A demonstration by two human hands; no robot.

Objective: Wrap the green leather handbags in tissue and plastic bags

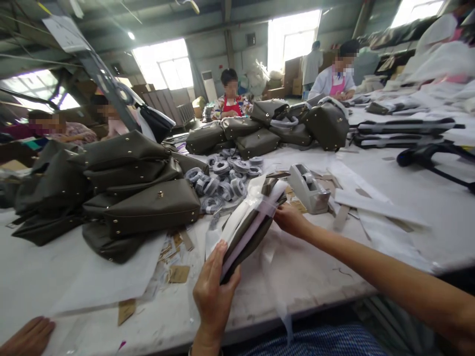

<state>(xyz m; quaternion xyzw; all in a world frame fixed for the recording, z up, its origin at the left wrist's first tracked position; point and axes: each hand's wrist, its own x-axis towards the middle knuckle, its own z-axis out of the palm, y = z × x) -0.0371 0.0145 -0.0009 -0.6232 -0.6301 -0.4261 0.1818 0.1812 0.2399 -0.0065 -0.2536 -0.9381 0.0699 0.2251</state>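
Over near edge of flat white worktable (315,279), left hand (214,291): fingers gripped lower end of layered olive-and-white bundle (243,237).
Bundle step: two-handed handling, seemingly; next called for steady grip.
Right hand (291,220): at upper right side, fingertips hidden; couldn't tell grip.
Bundle axis: ran away rightward, far end beside chunky grey tape dispenser (317,199).

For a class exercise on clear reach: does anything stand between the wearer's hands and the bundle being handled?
Nothing visible does: the left hand grips the near end of the bundle, and the right hand, partly hidden, is at its far end. The tape dispenser sits beyond the right hand, not between.
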